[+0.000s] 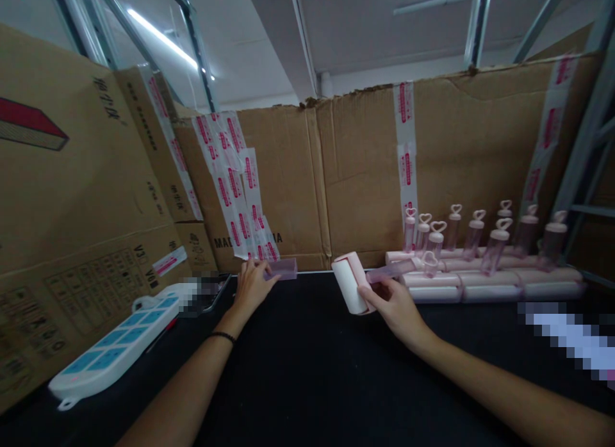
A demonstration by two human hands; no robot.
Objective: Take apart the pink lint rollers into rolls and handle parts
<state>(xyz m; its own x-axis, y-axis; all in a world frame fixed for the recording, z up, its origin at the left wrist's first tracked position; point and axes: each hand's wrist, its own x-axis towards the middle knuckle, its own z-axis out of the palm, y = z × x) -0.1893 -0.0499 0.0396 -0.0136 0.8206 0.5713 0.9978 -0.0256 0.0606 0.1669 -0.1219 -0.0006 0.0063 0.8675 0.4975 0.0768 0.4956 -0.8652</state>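
Left of the lint roller [352, 284], my left hand [250, 287] closes its fingers on a translucent pink cover [281, 268], drawn off the wall for access. My right hand [391, 304] grips the roller, handle outward toward the finished stock [480, 268] at its right. The black table [307, 370] is walled by cardboard [360, 178]; a power strip [115, 348] lies far left.

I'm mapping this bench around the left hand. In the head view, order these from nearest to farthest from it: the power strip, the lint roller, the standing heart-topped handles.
From the left hand:
1. Lint roller, to its right, held in the right hand.
2. Power strip, to its left, nearer the viewer.
3. Standing heart-topped handles, far right, by the cardboard wall.
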